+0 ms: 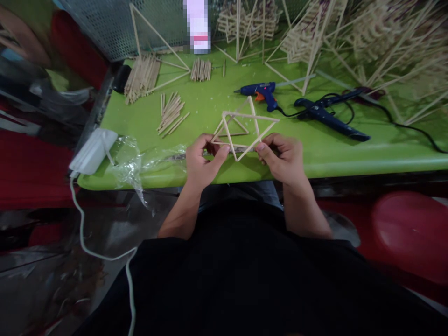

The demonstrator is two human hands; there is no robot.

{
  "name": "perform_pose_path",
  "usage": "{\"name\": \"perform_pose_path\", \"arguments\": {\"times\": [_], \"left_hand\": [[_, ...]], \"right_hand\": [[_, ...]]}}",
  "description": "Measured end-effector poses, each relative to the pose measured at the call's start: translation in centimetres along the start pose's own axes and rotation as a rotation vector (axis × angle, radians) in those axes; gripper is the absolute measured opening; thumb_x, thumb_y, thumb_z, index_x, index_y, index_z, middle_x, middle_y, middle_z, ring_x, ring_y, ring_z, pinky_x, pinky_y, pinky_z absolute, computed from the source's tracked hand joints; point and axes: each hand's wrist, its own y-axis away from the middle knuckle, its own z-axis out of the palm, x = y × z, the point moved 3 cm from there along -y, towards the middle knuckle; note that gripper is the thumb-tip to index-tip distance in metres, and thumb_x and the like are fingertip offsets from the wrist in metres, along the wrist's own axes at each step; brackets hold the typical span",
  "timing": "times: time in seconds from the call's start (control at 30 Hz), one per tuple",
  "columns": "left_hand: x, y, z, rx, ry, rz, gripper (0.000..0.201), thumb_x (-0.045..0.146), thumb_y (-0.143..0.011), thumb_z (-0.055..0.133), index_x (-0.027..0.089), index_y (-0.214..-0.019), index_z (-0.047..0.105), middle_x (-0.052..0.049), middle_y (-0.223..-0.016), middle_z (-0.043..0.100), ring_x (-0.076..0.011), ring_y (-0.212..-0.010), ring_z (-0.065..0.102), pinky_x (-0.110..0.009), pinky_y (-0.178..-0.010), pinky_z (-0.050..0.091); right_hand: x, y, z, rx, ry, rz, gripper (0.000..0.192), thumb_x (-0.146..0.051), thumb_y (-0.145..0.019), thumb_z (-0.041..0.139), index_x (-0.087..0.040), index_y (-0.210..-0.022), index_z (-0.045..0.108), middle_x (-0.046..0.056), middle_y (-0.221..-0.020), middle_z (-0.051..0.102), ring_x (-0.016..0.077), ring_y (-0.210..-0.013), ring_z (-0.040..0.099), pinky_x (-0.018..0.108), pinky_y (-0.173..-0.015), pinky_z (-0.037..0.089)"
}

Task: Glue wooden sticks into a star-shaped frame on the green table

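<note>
Head view showed us the broad lime-green table [196, 112], then the dark blue glue gun with its orange trigger [263, 93], then the pale star-shaped frame of thin wooden sticks [241, 128] raised just over the table's near edge. We judged that frame light, stiff and brittle at its joints, best pinched near the corners. Our left hand [202, 161] and right hand [283, 157] each gripped a lower stick, fingers curled close.
</note>
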Motion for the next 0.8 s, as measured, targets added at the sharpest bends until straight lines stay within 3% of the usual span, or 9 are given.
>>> {"name": "perform_pose_path", "arguments": {"times": [0.37, 0.8], "left_hand": [[0.59, -0.29, 0.25, -0.034, -0.016, 0.089, 0.016, 0.035, -0.103, 0.08, 0.023, -0.093, 0.075, 0.001, -0.076, 0.07, -0.0116, -0.063, 0.059, -0.026, -0.057, 0.047], [0.24, -0.37, 0.08, -0.029, -0.039, 0.04, 0.025, 0.036, -0.101, 0.085, 0.022, -0.084, 0.072, 0.003, -0.069, 0.066, -0.0094, -0.058, 0.055, -0.023, -0.053, 0.041]], "right_hand": [[0.53, 0.02, -0.07, 0.039, -0.03, 0.03, 0.04, -0.058, -0.104, 0.079, -0.024, -0.083, 0.072, -0.003, -0.063, 0.064, 0.0113, -0.051, 0.054, 0.029, -0.047, 0.039], [0.27, 0.04, -0.08, 0.014, -0.012, 0.02, 0.038, -0.052, -0.105, 0.079, -0.023, -0.082, 0.073, -0.002, -0.063, 0.064, 0.0099, -0.051, 0.052, 0.028, -0.046, 0.035]]}}
